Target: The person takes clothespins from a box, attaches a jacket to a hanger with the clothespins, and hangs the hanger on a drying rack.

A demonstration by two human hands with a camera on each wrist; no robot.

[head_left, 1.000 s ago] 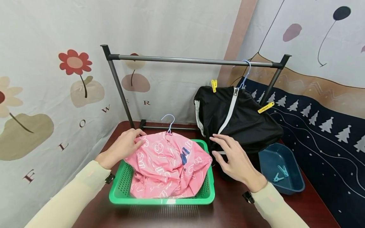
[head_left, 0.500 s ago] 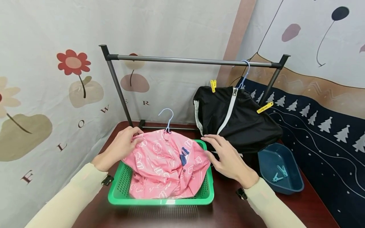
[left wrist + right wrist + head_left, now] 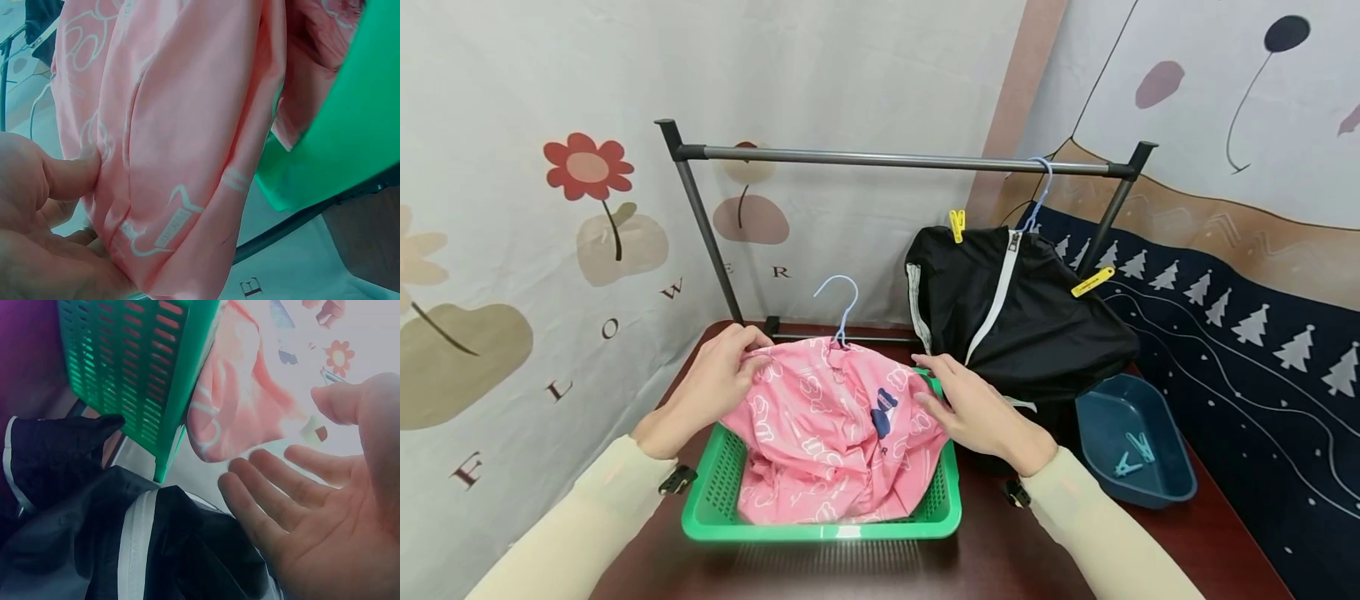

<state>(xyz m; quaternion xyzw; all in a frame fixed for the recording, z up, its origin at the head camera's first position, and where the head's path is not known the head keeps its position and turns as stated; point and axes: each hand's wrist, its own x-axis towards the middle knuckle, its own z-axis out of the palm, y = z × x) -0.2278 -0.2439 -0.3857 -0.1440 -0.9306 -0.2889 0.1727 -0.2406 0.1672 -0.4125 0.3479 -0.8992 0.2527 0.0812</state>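
A pink garment (image 3: 820, 417) with white outline prints hangs on a light blue hanger (image 3: 844, 304), its lower part in the green basket (image 3: 715, 531). My left hand (image 3: 715, 379) pinches the garment's left shoulder; in the left wrist view the thumb (image 3: 75, 178) presses the cloth, with the other fingers behind it. My right hand (image 3: 977, 408) is beside the garment's right shoulder. In the right wrist view the fingers (image 3: 275, 484) of that hand are spread and relaxed, close to the cloth, holding nothing. The hanger's hook stands free above the collar.
A dark metal rack (image 3: 865, 157) stands behind the basket. From its bar hangs a black jacket (image 3: 1037, 333) with yellow clothespins (image 3: 957, 226) on it. A blue tub (image 3: 1176, 467) with light blue clothespins (image 3: 1140, 447) stands at the right on the brown table (image 3: 1000, 550).
My right hand has moved left, from near the black jacket to the garment's right shoulder. My left hand has lifted its shoulder slightly, and the hanger has risen a little.
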